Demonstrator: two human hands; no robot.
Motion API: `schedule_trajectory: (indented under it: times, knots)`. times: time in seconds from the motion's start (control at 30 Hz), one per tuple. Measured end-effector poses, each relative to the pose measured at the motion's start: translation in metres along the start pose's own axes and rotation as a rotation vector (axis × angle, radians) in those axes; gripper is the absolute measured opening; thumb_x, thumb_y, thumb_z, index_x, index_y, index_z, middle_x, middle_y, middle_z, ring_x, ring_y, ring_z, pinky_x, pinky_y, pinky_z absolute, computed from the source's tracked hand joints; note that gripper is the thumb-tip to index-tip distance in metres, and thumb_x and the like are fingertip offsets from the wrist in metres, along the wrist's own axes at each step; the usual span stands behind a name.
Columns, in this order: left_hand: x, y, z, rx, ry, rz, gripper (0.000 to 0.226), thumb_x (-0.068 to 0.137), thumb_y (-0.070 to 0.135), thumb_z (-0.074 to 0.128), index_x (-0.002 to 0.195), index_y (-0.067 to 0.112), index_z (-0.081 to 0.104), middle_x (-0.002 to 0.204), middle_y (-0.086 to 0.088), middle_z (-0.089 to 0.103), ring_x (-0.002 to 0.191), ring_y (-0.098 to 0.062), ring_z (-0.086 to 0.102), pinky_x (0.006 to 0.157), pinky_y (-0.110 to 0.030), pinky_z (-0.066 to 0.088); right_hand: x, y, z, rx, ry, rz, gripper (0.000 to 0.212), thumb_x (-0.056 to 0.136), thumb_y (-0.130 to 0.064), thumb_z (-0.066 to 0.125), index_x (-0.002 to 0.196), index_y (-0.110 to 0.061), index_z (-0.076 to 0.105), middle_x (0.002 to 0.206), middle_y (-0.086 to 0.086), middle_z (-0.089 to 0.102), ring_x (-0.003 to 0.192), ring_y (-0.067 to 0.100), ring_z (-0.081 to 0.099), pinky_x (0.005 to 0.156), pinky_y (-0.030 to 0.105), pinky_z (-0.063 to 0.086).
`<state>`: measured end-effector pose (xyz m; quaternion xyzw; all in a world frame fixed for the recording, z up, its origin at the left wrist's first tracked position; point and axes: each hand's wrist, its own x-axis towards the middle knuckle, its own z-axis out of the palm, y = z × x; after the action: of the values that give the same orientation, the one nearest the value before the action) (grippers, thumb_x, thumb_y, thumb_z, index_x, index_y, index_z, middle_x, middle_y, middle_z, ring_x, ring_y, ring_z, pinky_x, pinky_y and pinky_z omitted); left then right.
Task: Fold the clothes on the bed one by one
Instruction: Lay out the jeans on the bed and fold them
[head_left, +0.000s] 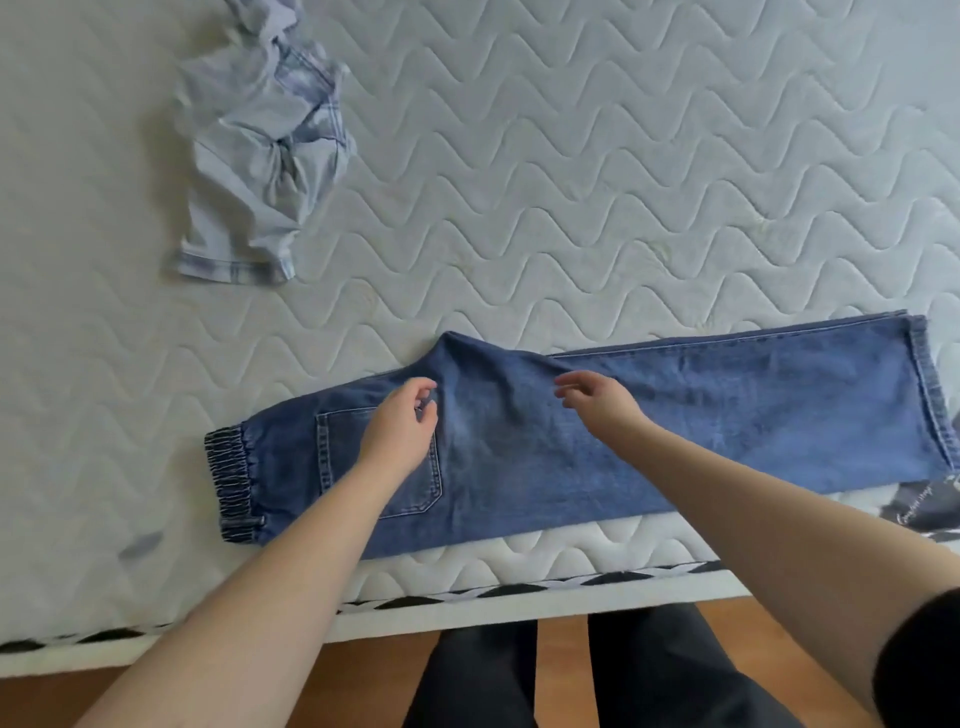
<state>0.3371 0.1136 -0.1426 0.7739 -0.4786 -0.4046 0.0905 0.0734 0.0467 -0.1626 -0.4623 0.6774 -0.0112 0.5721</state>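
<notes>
Two garments lay on the quilted mattress (571, 156). Item one: blue jeans (675, 415), already doubled leg over leg, stretched along the near edge with the elastic waistband (228, 483) at the left and the hems (930, 395) at the right. Item two: a pale, crumpled garment (260, 145), well apart at the far left, unfolded. Left hand (400, 426) hovered over the back pocket (379, 457), fingers loosely curled, gripping nothing visible. Right hand (597, 400) hovered near the crotch seam, fingers relaxed and empty. Step in hand, by judgement: smoothing the jeans before the crosswise fold. Next move likely calls for taking the hem end and carrying it over to the waistband.
</notes>
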Motion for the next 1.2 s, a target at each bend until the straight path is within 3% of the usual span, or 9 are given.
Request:
schedule_trajectory:
  times: [0.13, 0.47, 0.57, 0.63, 0.83, 0.93, 1.03, 1.13, 1.2]
  knots:
    - [0.022, 0.003, 0.011, 0.014, 0.018, -0.029, 0.035, 0.098, 0.021, 0.051, 0.133, 0.02, 0.052, 0.133, 0.002, 0.055, 0.12, -0.015, 0.053, 0.096, -0.026, 0.039, 0.034, -0.019, 0.004, -0.12, -0.003, 0.014, 0.03, 0.096, -0.018, 0.044, 0.117, -0.025, 0.065, 0.106, -0.003, 0.068, 0.071, 0.012, 0.057, 0.049, 0.021, 0.037]
    - [0.07, 0.014, 0.032, 0.071, 0.072, -0.079, 0.054, 0.094, 0.027, 0.06, 0.143, 0.013, 0.041, 0.142, -0.009, 0.046, 0.131, -0.026, 0.044, 0.108, -0.038, 0.037, 0.061, 0.006, -0.034, 0.092, 0.063, 0.056, 0.023, 0.093, -0.017, 0.051, 0.104, -0.027, 0.07, 0.099, -0.01, 0.072, 0.075, 0.011, 0.06, 0.057, 0.023, 0.043]
    - [0.09, 0.018, 0.032, 0.074, 0.062, -0.112, 0.056, 0.092, 0.032, 0.065, 0.14, 0.013, 0.045, 0.139, -0.009, 0.052, 0.127, -0.027, 0.048, 0.104, -0.038, 0.039, 0.054, 0.011, -0.043, 0.193, 0.182, 0.046, 0.025, 0.091, -0.014, 0.049, 0.096, -0.028, 0.069, 0.089, -0.01, 0.074, 0.086, 0.009, 0.066, 0.064, 0.025, 0.048]
    - [0.104, 0.017, 0.029, 0.055, 0.013, -0.154, 0.057, 0.089, 0.033, 0.069, 0.138, 0.012, 0.048, 0.137, -0.009, 0.056, 0.124, -0.028, 0.053, 0.103, -0.039, 0.042, 0.048, 0.016, -0.047, 0.253, 0.218, 0.023, 0.026, 0.09, -0.01, 0.046, 0.093, -0.022, 0.069, 0.08, -0.004, 0.074, 0.071, 0.004, 0.064, 0.056, 0.019, 0.044]
    - [0.117, 0.016, 0.022, 0.135, -0.083, -0.144, 0.033, 0.084, 0.027, 0.075, 0.112, 0.011, 0.068, 0.101, -0.006, 0.067, 0.092, -0.023, 0.059, 0.075, -0.026, 0.039, 0.041, 0.041, -0.045, -0.095, -0.064, 0.026, 0.025, 0.092, -0.01, 0.05, 0.089, -0.024, 0.07, 0.082, -0.007, 0.073, 0.059, 0.006, 0.059, 0.053, 0.017, 0.042]
    - [0.105, 0.02, 0.016, 0.172, -0.004, -0.019, 0.024, 0.086, 0.02, 0.072, 0.107, 0.011, 0.067, 0.1, -0.007, 0.06, 0.094, -0.026, 0.058, 0.076, -0.028, 0.039, 0.048, 0.047, -0.044, 0.395, 0.066, 0.189, 0.02, 0.097, -0.012, 0.05, 0.098, -0.018, 0.068, 0.086, -0.004, 0.073, 0.079, 0.011, 0.065, 0.076, 0.028, 0.05]
    - [0.083, 0.021, 0.017, 0.236, -0.025, 0.073, 0.016, 0.091, 0.012, 0.061, 0.106, 0.011, 0.055, 0.096, -0.012, 0.065, 0.087, -0.031, 0.061, 0.071, -0.036, 0.046, 0.05, 0.044, -0.046, 0.932, -0.046, 0.376, 0.025, 0.1, -0.02, 0.047, 0.119, -0.01, 0.06, 0.106, 0.005, 0.07, 0.1, 0.016, 0.064, 0.088, 0.03, 0.05]
    - [0.062, 0.018, 0.022, 0.394, 0.005, 0.212, 0.023, 0.089, 0.006, 0.057, 0.112, 0.012, 0.055, 0.087, -0.016, 0.067, 0.079, -0.035, 0.062, 0.06, -0.034, 0.039, 0.05, 0.042, -0.045, 0.951, -0.033, 0.374, 0.029, 0.101, -0.022, 0.047, 0.125, -0.009, 0.056, 0.112, 0.006, 0.067, 0.106, 0.019, 0.063, 0.088, 0.031, 0.05]
    - [0.051, 0.009, 0.026, 0.437, 0.045, 0.365, 0.04, 0.081, -0.001, 0.061, 0.118, 0.013, 0.061, 0.097, -0.013, 0.07, 0.086, -0.033, 0.065, 0.07, -0.035, 0.046, 0.049, 0.039, -0.038, 0.8, 0.043, 0.339, 0.027, 0.1, -0.022, 0.049, 0.123, -0.008, 0.058, 0.108, 0.007, 0.069, 0.098, 0.019, 0.065, 0.081, 0.03, 0.051]
